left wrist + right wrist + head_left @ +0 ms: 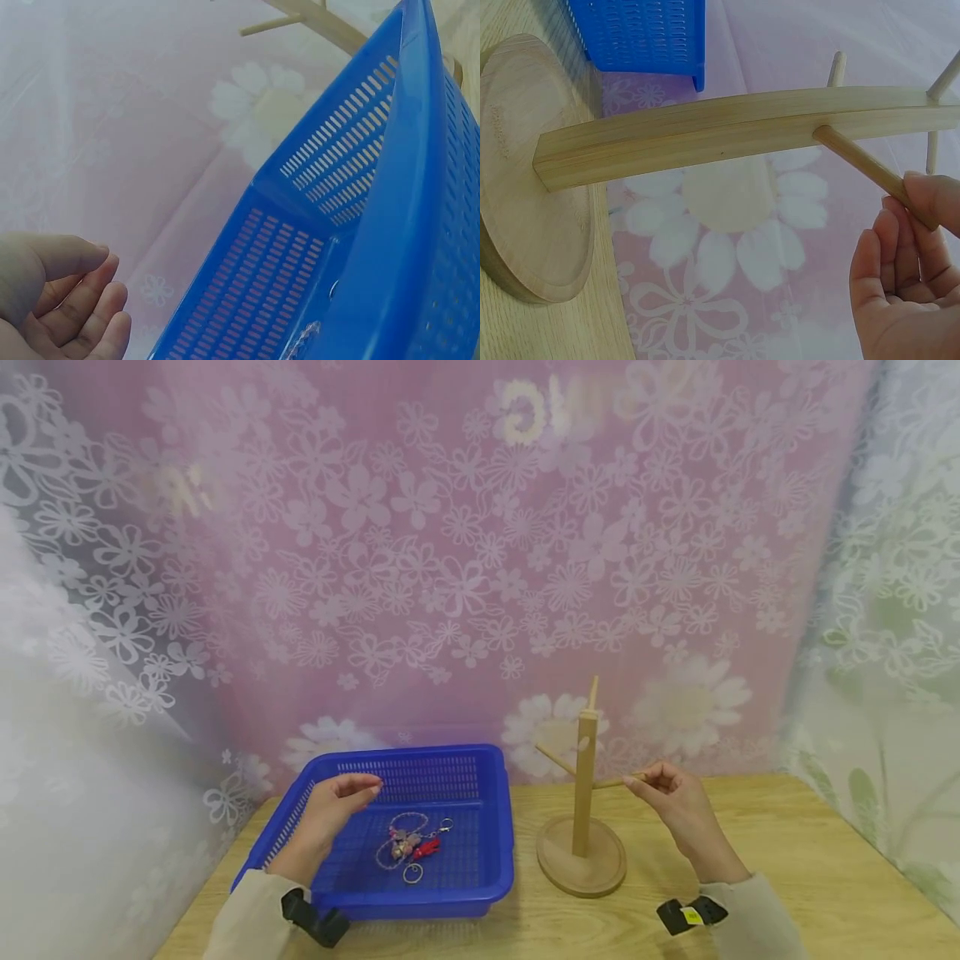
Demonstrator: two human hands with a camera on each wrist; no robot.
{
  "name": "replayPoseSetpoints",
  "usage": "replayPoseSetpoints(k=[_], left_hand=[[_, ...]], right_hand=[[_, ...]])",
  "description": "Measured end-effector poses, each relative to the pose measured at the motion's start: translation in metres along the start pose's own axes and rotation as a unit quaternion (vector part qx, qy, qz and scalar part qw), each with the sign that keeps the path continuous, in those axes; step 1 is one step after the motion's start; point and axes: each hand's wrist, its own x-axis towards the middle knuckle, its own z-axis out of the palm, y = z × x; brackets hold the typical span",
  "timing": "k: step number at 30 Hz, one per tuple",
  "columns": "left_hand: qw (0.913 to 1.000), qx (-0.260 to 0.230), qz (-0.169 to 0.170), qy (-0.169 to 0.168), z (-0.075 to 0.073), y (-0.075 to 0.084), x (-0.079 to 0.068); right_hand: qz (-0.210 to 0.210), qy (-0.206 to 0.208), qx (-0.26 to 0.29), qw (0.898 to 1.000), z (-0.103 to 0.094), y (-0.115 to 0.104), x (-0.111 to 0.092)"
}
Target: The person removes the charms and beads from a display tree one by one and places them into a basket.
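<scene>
A wooden peg stand (585,793) with a round base and several slanting pegs rises upright from the table. At its right side, my right hand (678,806) pinches the end of a lower peg (870,166) between thumb and fingers. My left hand (333,810) hovers over the left part of a blue plastic basket (498,827), fingers loosely bent and nothing in them. On the basket's floor lie bead bracelets (408,821), a red figure charm (427,848) and a gold key ring (412,873), bunched together.
The basket stands left of the stand on a light wooden table (660,910). Behind both hangs a pink floral curtain (450,568), with pale curtain panels at either side. More pegs stick out near the top of the post.
</scene>
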Motion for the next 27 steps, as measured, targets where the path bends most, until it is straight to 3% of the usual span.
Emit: replayPoseSetpoints(k=[11,17,23,27], left_hand=[[0.9992,0.037,0.011,-0.003,-0.029,0.005,-0.003],[0.9962,0.076,0.037,0.018,-0.041,0.005,-0.001],[0.9830,0.159,0.081,0.044,-0.051,0.002,0.001],[0.9657,0.218,0.126,0.062,-0.060,-0.003,0.002]], right_hand=[[-0.015,0.007,-0.029,0.999,0.002,0.000,-0.001],[-0.015,0.011,-0.052,0.998,-0.001,-0.003,-0.002],[-0.034,-0.010,-0.150,0.988,-0.012,0.000,0.001],[-0.064,-0.039,-0.220,0.973,-0.027,0.004,0.001]])
